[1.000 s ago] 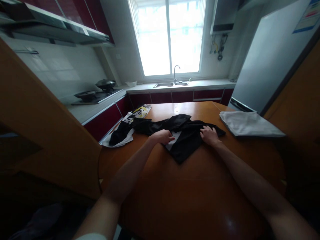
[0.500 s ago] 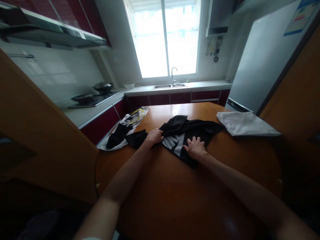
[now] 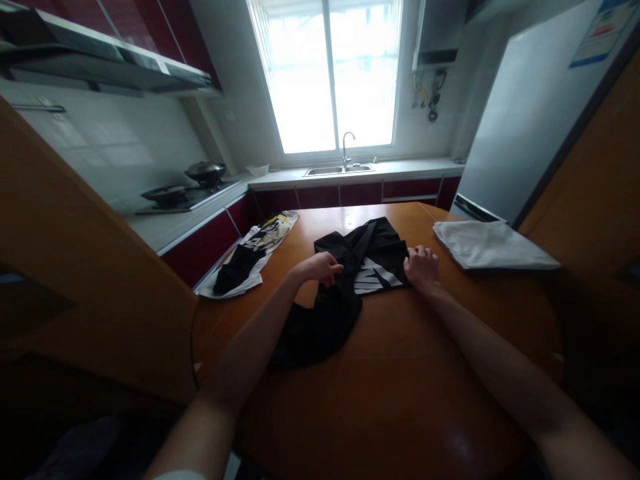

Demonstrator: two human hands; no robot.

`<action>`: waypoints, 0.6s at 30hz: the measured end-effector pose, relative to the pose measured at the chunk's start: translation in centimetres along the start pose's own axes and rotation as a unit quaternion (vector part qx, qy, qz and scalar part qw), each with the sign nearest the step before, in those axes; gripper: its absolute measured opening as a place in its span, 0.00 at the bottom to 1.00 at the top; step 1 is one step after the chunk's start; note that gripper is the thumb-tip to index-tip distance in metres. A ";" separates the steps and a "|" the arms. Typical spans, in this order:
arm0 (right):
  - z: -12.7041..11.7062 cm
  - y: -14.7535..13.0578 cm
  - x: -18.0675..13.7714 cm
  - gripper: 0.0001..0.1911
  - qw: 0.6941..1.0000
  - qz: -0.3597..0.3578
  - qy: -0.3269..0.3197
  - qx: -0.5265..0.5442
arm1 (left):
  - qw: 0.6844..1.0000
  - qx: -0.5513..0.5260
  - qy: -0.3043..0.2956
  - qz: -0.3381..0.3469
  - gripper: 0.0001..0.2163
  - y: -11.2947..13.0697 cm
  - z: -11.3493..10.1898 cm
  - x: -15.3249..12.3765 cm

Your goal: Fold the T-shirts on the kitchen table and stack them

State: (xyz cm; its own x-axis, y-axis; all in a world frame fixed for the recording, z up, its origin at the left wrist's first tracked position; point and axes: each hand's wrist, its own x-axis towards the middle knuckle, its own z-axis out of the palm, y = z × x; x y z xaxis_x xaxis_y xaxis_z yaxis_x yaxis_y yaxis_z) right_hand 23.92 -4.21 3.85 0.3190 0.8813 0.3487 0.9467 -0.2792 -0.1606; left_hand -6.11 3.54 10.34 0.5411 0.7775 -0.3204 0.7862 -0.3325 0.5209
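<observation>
A black garment [image 3: 345, 310] with a large pale print lies partly folded on the wooden table [image 3: 380, 407]. Over its left part is my left hand [image 3: 320, 268], closed in a pinch on the dark cloth. One length of the garment trails toward me, partly hidden behind my left forearm. My right hand [image 3: 423, 268] has its fingers curled at the garment's right edge, beside the print. Exactly how much fabric each hand grips is hard to see.
White, yellow and black patterned clothing [image 3: 265, 240] lies at the table's left edge. A folded white cloth [image 3: 493, 243] rests at the right edge. Beyond the table are a counter with a sink [image 3: 325, 171], a stove with pans [image 3: 205, 172] and a fridge [image 3: 520, 127].
The garment has been turned and rearranged, its left part now trailing toward me. My right hand has moved right and up to its edge, fingers curling in. My left hand has moved slightly right.
</observation>
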 end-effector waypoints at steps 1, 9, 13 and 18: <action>-0.2 -0.6 -0.5 0.19 1.000 -0.015 -0.005 0.009 | 0.998 0.008 0.050 0.027 0.14 -0.5 -0.2 0.3; 0.4 -7.0 -5.4 0.24 0.987 -0.095 -0.127 0.012 | 0.963 0.192 0.185 0.032 0.26 -6.3 0.8 2.5; 1.4 -5.6 -4.0 0.26 0.986 -0.088 -0.145 0.010 | 0.952 0.218 0.207 -0.060 0.24 -6.6 1.4 2.5; 2.1 0.3 0.5 0.27 0.997 0.038 -0.061 0.037 | 0.943 0.241 0.182 -0.142 0.13 -5.0 1.2 1.9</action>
State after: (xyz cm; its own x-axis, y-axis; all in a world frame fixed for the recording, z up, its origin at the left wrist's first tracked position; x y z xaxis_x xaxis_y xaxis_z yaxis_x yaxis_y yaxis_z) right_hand 24.31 -3.04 2.06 0.3773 0.9000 0.2181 0.9129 -0.3220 -0.2509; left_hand -8.67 6.04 6.16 0.2188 0.9743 -0.0543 0.9758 -0.2187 0.0072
